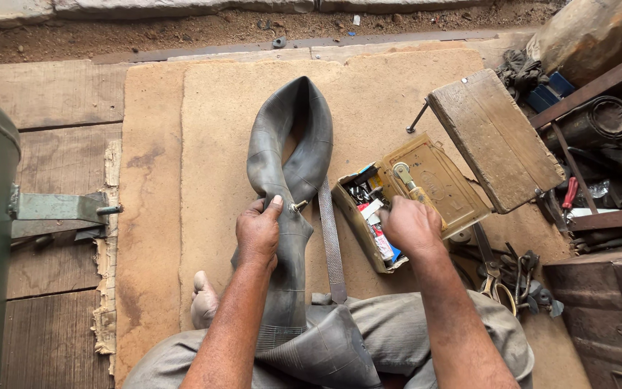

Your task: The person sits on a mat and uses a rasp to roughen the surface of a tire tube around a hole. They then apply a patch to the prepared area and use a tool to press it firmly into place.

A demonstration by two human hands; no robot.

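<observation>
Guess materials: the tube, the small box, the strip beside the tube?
Tube: black rubber, matte, limp folds, metal valve. Box: looks like painted tin, yellowish and worn, thin hinged lid. Strip: grey metal, probably a file, flat and finely textured. Left hand holds the tube; right hand reaches into the box.

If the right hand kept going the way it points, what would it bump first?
The right hand points into the open yellow tin box, so it would probably meet the small tubes and bits inside first.

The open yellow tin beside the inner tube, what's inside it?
The yellow tin holds small tubes and metal bits. The right hand reaches in and covers part of them, so the rest is hidden.
</observation>
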